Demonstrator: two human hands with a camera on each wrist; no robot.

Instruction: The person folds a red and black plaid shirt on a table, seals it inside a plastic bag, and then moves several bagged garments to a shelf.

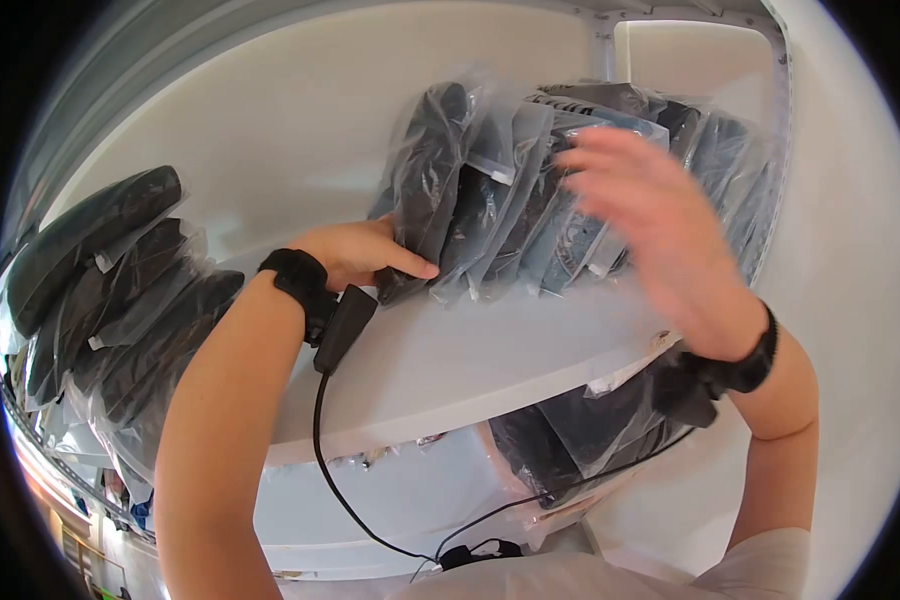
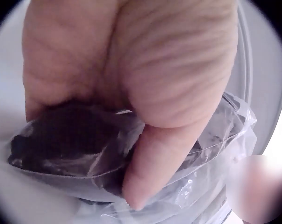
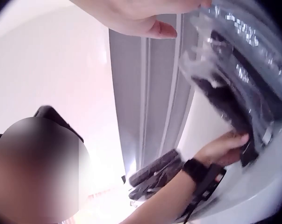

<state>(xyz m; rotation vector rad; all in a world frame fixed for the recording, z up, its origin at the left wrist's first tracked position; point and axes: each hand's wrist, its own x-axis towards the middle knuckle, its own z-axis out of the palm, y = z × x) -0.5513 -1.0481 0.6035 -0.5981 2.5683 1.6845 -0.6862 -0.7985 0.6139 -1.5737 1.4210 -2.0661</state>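
Note:
Dark folded items in clear plastic bags stand in a row on a white shelf. My left hand (image 1: 355, 252) grips the leftmost bag (image 1: 432, 175) low down; its thumb lies across the front and the other fingers are hidden behind. In the left wrist view the thumb presses the clear plastic beside the dark contents (image 2: 71, 140). Blurred, with fingers extended, my right hand (image 1: 660, 225) is over the right part of the row, overlapping a bag (image 1: 560, 240) in the head view. In the right wrist view its thumb (image 3: 164, 31) points toward the bags, with nothing held.
Another pile of bagged dark items (image 1: 100, 260) leans at the shelf's left end. Below the white shelf (image 1: 510, 345), more dark bags (image 1: 570, 430) lie on a lower level. A black cable (image 1: 320, 430) runs from the left wrist strap. A metal upright (image 1: 770, 180) stands at right.

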